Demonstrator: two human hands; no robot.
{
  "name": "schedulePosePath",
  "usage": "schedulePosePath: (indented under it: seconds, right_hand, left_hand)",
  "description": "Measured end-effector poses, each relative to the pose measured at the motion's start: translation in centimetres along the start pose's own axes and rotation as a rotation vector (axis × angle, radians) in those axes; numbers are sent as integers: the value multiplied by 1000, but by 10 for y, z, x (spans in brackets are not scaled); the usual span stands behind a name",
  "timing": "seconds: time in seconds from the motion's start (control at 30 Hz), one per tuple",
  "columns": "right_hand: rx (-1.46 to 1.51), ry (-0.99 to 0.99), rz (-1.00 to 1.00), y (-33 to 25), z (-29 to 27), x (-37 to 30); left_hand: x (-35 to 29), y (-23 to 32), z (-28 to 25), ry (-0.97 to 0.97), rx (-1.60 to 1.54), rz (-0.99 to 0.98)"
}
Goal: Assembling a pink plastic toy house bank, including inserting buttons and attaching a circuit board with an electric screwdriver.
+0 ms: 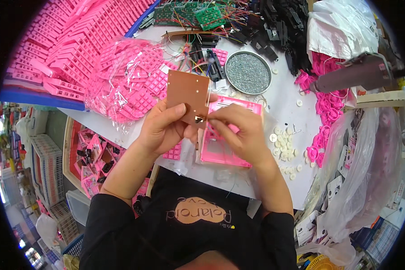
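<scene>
My left hand is closed on a brown circuit board, thumb on its face and the other fingers behind. The board is held tilted up above the table. At its lower right corner sits a small shiny metal piece. The fingertips of my right hand are pinched together right beside that piece; what lies between them, if anything, is too small to make out. Under my right hand is a pink plastic frame-like case, partly hidden by the hand. A pink keypad shows below my left hand.
A round tin of small screws stands beyond my hands. White round buttons lie to the right, near a hanging electric screwdriver. Bagged pink keypads and stacked pink casings fill the left; green circuit boards are behind.
</scene>
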State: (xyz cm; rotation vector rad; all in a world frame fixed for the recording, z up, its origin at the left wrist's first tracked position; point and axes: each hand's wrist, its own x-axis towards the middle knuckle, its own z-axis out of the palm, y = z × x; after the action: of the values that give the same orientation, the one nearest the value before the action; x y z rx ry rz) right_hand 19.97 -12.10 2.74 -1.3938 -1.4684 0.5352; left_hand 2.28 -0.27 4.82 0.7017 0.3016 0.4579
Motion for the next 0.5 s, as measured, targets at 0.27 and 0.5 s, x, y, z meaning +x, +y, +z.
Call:
schedulePosePath:
  seconds: [0.27, 0.5]
  right_hand:
    - [718, -75, 359, -8, -11, 10]
    - [767, -22, 405, -18, 4, 18]
  left_hand:
    - [-4, -17, -19, -149, -225, -152]
    - [-8, -27, -35, -125, -111, -134]
